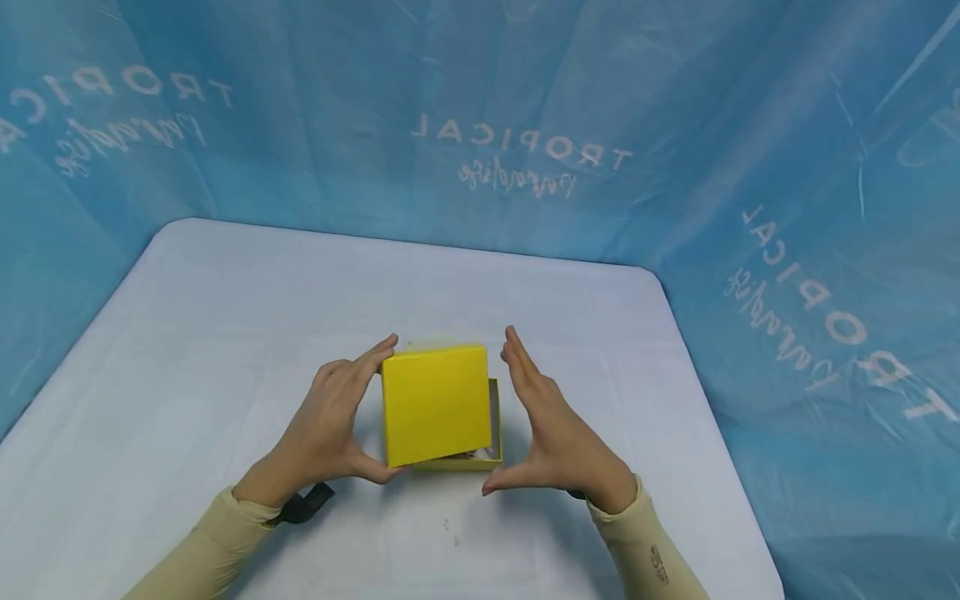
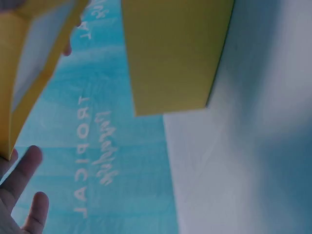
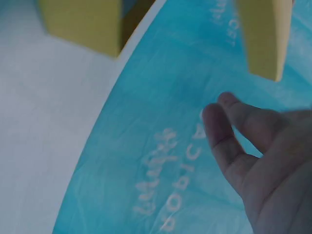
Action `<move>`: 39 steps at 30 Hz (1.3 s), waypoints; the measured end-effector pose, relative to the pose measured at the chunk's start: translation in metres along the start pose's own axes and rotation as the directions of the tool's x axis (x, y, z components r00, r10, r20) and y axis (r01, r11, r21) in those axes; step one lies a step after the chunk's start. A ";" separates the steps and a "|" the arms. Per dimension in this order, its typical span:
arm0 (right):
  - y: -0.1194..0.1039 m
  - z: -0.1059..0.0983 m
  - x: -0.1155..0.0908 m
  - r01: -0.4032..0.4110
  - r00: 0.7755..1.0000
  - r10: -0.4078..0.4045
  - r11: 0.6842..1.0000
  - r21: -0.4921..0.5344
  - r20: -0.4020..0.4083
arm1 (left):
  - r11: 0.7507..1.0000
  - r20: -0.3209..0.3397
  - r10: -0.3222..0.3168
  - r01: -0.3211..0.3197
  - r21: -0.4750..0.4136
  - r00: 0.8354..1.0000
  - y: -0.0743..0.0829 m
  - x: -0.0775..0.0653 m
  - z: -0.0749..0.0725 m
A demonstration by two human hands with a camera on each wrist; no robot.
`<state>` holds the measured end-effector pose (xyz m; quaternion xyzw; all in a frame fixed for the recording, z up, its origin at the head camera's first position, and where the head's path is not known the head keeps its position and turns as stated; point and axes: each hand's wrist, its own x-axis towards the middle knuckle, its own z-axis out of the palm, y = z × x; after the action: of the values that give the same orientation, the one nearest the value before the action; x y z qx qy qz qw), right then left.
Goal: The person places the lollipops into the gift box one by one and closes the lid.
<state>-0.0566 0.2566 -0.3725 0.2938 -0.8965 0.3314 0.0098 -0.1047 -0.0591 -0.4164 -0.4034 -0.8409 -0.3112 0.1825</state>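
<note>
A square yellow lid (image 1: 437, 406) is held by my left hand (image 1: 332, 417), thumb at its near left corner and fingers at its far left corner. In the left wrist view the lid (image 2: 46, 53) is tilted and shows its pale hollow underside. Below it stands the yellow box (image 1: 459, 464), mostly hidden by the lid in the head view; its right and near edges show, with something pale (image 1: 482, 453) inside. My right hand (image 1: 558, 433) is apart from the lid on the right, fingers extended and thumb spread, with nothing in it.
The box rests on a table with a white cloth (image 1: 225, 333). Blue sheeting (image 1: 337, 125) with mirrored lettering hangs around the far side and both sides of the table. A black strap (image 1: 303, 504) is on the left wrist.
</note>
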 end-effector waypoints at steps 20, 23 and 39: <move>0.049 0.036 -0.013 -0.016 0.999 0.010 0.990 -0.139 -0.043 | 0.999 0.189 -0.028 0.031 -0.013 0.981 -0.026 -0.003 0.042; 0.052 0.039 -0.014 -0.028 0.998 0.022 0.991 -0.128 -0.052 | 0.999 0.219 -0.034 0.036 -0.005 0.975 -0.029 -0.003 0.045; 0.056 0.038 -0.016 -0.136 0.990 0.135 0.990 0.023 0.032 | 0.994 0.280 -0.091 0.106 -0.039 0.956 -0.031 0.005 0.047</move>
<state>-0.0664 0.2755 -0.4385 0.2374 -0.9101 0.3382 -0.0298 -0.1349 -0.0399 -0.4607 -0.4054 -0.8686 -0.2826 0.0362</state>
